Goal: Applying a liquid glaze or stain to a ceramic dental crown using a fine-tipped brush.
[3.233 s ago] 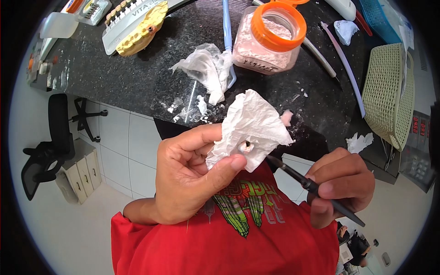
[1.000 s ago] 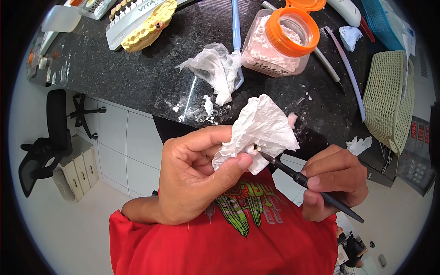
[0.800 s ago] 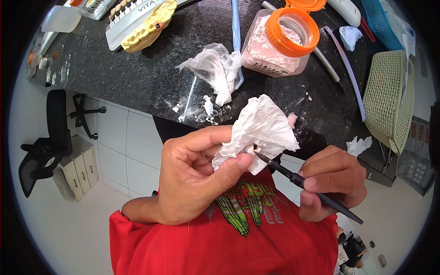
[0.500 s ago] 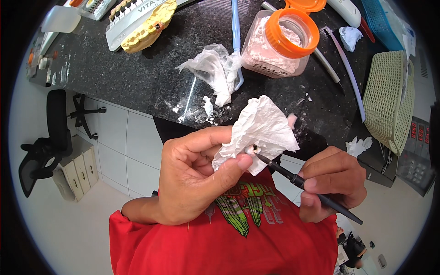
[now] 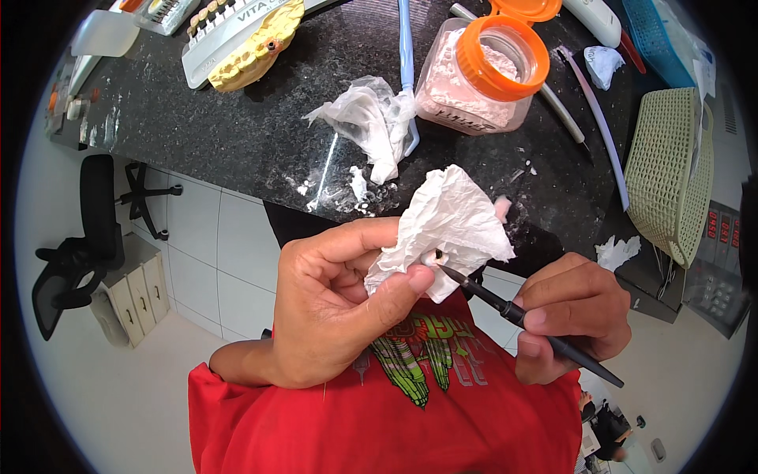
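Observation:
My left hand [image 5: 332, 308] is closed on a crumpled white paper tissue [image 5: 458, 213], pinching it between thumb and fingers. A small white piece with a dark spot [image 5: 435, 257] sits on the tissue just above my thumb; it looks tooth-like, though too small to be sure. My right hand [image 5: 576, 316] grips a slim black brush-like tool [image 5: 489, 295] pointing up and left, its fine tip at or touching the small piece.
On the dark speckled counter [image 5: 181, 126] are an orange-lidded pink powder jar [image 5: 474, 103], yellow dental cast [image 5: 245, 63], shade guide [image 5: 205, 59], crumpled plastic [image 5: 363, 118] and several tools. Baskets [image 5: 663, 166] stand right; a chair [image 5: 95, 229] left. A co-worker [image 5: 608, 430] is at lower right.
Since the earliest frame, the tool tip and my right hand have moved up and left onto the small piece, and my left hand has shifted slightly right. The last second shows almost no motion.

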Motion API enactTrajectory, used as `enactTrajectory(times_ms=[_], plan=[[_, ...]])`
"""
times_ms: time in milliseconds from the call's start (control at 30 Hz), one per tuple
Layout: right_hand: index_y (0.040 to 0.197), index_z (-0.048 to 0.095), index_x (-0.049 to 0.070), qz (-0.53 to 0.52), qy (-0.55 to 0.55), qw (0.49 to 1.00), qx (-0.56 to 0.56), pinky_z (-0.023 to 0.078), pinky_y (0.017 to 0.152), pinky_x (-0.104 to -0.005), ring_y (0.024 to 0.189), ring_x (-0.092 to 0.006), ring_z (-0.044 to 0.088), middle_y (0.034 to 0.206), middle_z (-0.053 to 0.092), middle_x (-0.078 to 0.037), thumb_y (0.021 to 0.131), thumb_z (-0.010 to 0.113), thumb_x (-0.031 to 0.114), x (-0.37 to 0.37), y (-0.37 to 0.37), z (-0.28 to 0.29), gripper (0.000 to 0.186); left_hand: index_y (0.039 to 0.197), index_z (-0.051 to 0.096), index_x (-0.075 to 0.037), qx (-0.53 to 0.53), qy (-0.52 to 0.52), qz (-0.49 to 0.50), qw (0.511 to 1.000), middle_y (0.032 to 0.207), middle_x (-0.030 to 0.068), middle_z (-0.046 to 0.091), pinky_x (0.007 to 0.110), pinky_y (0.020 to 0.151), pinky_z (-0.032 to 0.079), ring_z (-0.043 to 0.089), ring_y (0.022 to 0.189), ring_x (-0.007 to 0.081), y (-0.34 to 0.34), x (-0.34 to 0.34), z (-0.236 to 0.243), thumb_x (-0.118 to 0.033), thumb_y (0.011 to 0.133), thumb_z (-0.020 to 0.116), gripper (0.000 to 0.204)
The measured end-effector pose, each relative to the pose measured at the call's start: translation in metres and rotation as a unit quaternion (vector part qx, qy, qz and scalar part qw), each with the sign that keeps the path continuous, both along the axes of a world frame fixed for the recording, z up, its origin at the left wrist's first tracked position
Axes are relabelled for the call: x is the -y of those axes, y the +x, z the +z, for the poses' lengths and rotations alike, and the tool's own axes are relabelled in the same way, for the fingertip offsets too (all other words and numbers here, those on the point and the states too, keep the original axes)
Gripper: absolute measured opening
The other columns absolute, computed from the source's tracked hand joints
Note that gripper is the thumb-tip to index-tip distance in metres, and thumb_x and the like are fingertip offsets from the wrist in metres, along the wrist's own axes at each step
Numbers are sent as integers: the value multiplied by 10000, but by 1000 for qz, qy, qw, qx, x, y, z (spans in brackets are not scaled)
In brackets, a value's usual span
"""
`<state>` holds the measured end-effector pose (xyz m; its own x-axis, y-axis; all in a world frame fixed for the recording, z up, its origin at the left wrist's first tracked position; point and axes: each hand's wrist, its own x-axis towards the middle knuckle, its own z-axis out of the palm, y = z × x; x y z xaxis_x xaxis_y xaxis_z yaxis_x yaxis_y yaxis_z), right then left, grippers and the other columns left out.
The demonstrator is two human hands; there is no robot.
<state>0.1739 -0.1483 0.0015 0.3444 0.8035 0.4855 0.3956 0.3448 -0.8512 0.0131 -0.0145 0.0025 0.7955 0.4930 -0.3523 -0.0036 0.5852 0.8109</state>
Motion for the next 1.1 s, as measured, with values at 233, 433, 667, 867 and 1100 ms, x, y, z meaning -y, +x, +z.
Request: enactTrajectory(times_ms=[233, 433, 667, 867, 1100], plan=[[889, 625, -17, -40, 24, 998, -52, 505, 496, -222, 586, -169, 605, 764, 597, -136, 666, 642, -57, 15, -2, 2, 228, 1132, 522, 108, -3, -42, 12, 999, 1016, 157, 638, 234, 812, 478, 612, 919, 132, -3, 1, -1, 43, 826, 603, 323], [907, 547, -63, -144, -35, 983, -108, 512, 538, -198, 623, -132, 610, 795, 587, -164, 744, 636, -45, 28, -2, 0, 187, 1232, 406, 110, -27, -52, 55, 997, 1128, 223, 569, 331, 851, 513, 606, 996, 263, -7, -1, 5, -120, 840, 619, 502], [848, 526, -58, -173, -109, 971, -126, 514, 539, -198, 622, -133, 634, 716, 608, -150, 738, 637, -58, 23, -4, -1, 157, 1294, 332, 115, 55, -96, 100, 989, 1189, 256, 533, 445, 934, 465, 541, 1109, 360, -2, 5, 1, -32, 869, 560, 503], [861, 541, -46, -158, -136, 971, -117, 508, 541, -192, 626, -117, 634, 721, 629, -139, 727, 653, -54, 24, -2, 0, 175, 1306, 322, 109, 90, -85, 102, 987, 1229, 238, 505, 472, 972, 424, 521, 1139, 323, 0, 14, -6, -45, 868, 560, 522], [867, 550, -39, -162, -134, 972, -107, 506, 547, -194, 637, -117, 641, 722, 635, -136, 723, 656, -56, 24, -3, 0, 179, 1335, 288, 93, 128, -99, 110, 981, 1311, 225, 436, 528, 1024, 341, 453, 1216, 314, -1, 17, -10, -50, 859, 567, 570]])
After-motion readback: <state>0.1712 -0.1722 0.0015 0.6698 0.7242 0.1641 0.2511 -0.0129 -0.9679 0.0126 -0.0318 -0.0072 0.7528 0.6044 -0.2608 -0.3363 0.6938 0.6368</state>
